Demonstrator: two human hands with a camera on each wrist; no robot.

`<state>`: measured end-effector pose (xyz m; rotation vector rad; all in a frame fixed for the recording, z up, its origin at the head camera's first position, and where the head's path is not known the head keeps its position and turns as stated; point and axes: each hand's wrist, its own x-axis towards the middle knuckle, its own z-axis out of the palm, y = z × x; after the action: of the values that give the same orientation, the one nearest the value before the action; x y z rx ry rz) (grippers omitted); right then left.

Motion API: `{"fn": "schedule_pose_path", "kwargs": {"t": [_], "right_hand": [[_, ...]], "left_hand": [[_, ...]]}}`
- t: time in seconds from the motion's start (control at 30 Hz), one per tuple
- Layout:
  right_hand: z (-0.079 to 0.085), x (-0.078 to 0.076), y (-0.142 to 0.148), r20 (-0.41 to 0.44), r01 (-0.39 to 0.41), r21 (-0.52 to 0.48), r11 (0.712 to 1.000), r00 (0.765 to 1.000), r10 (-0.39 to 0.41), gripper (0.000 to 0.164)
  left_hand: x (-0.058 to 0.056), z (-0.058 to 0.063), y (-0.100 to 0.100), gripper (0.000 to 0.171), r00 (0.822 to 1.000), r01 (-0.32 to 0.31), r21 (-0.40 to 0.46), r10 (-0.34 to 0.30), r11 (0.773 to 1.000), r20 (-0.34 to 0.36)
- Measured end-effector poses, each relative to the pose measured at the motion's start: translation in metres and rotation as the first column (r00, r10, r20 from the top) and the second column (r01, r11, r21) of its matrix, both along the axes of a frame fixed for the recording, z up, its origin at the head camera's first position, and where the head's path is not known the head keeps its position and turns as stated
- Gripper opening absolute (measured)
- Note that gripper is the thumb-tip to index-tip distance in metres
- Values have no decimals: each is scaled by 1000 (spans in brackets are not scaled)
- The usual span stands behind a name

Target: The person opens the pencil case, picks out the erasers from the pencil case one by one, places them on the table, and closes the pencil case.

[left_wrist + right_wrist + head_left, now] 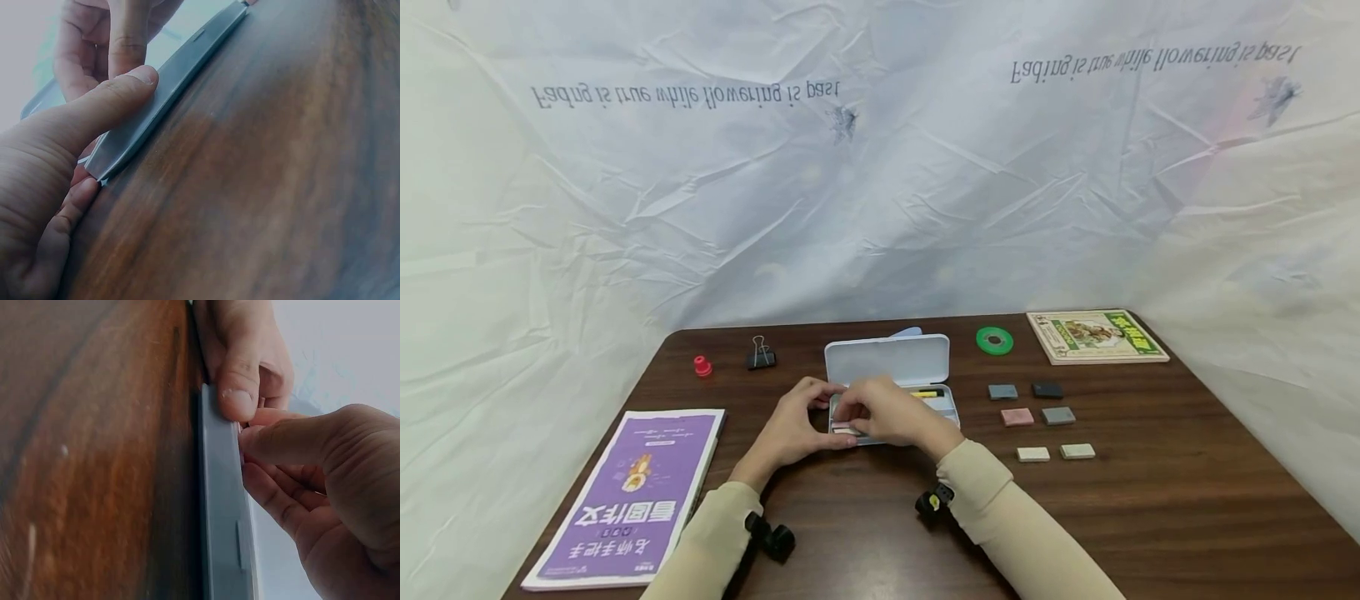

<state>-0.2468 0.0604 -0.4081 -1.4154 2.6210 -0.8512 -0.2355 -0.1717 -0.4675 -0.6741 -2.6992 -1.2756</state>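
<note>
A light-coloured pencil case lies on the table with its hinged lid raised. My left hand grips the case's left end, its thumb lying on the front rim and other fingers around the end. My right hand reaches into the left part of the case with curled fingers. By those fingertips is a small pink-and-white piece; whether they pinch it is hidden. A yellow-and-black stick lies in the case, right of this hand.
Right of the case are small rectangular blocks: blue-grey, black, pink, grey and two whitish. A green ring and book lie behind. At left are a red piece, binder clip and purple book.
</note>
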Motion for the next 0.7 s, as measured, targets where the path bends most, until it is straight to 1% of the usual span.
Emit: {"fn": "schedule_pose_path", "kwargs": {"t": [0.17, 0.27, 0.4, 0.53, 0.6, 0.7], "right_hand": [[1, 2, -3, 20, -7, 46, 999, 1000, 6, 13], [4, 4, -5, 40, -3, 57, 998, 999, 0, 16], [6, 6, -8, 44, 10, 58, 998, 999, -13, 18], [7, 6, -6, 19, 50, 59, 997, 999, -51, 16], [9, 6, -3, -2, 74, 49, 996, 997, -74, 21], [14, 5, 3, -27, 91, 8, 996, 996, -90, 27]], "left_hand": [[0, 0, -1, 76, 1000, -2, 0, 2, 1000, 4], [0, 0, -1, 74, 1000, -1, 8, 1, 1000, 1], [0, 0, -1, 73, 1000, 1, 18, -1, 1000, -1], [0, 0, 0, 75, 1000, 4, 19, -4, 1000, -9], [0, 0, 0, 76, 1000, 4, 20, -4, 1000, -11], [0, 0, 0, 77, 1000, 1, 14, -1, 1000, -2]]}}
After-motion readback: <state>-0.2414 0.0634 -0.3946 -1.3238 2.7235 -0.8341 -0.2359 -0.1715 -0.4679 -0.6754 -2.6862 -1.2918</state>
